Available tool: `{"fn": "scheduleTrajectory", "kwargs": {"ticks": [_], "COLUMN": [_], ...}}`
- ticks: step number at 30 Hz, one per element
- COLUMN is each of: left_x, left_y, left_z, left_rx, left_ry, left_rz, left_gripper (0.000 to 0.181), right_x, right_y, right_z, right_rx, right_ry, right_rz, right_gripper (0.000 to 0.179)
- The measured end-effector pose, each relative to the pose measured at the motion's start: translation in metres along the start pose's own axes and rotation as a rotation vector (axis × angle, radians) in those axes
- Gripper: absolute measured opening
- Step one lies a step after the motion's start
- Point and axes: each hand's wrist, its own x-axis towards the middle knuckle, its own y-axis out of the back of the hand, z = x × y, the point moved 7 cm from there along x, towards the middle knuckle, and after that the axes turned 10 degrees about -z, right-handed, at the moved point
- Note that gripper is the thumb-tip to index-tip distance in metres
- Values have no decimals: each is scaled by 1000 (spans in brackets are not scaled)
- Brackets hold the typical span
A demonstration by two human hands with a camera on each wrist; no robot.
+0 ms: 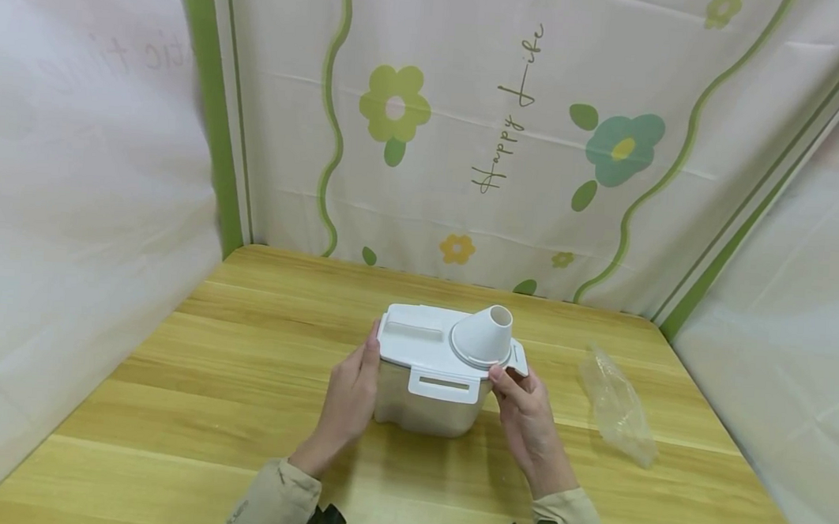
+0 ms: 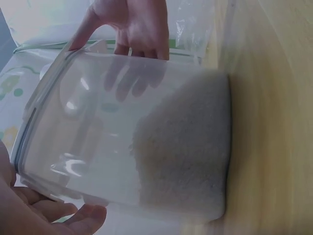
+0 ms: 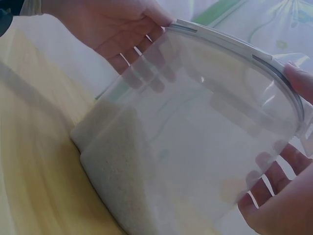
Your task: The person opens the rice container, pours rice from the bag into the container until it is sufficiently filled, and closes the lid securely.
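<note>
Container [image 1: 419,414], partly filled with pale grains [image 2: 188,152], stood on the wooden surface [image 1: 228,386]. From afar, I gripped its left end with the left hand [image 1: 350,391] and the other end with the right hand [image 1: 527,420], thumb near the spout [image 1: 481,338] on the white lid [image 1: 404,348]. A clear plastic bag [image 1: 618,411] lay apart, to the right.

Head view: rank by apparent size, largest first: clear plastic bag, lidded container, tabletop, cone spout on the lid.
1. tabletop
2. lidded container, spout included
3. clear plastic bag
4. cone spout

All by image area in the head view; real sizes may differ with nearness to the camera.
</note>
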Motion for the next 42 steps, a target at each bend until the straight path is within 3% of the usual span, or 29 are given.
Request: {"fn": "scheduleTrajectory", "kwargs": {"ticks": [5,10,13,18,24,35,42], "left_x": [6,19,26,32,36,39,38], "left_y": [7,11,12,11,10,8,9], "left_z": [-1,3,9,15,14,7,4], "left_rx": [-32,-63,-29,41,49,-12,-36], "left_ry": [19,18,8,-9,-28,3,19], "left_rz": [-58,-136,-177,-220,-241,-278,-261], "left_gripper": [52,62,68,73,77,69,72], "right_x": [1,-1,-4,-9,-10,-14,-15], "right_y": [3,7,10,11,0,-3,-3], "right_z": [-5,-24,-40,-62,-67,-60,-53], "right_rx": [-90,-280,-379,-459,-556,-621,-605], "right_ry": [-27,-34,7,141,271,279,237], "right_rz": [-11,8,58,110,87,118,134], "right_gripper": [15,58,69,48,34,29,30]}}
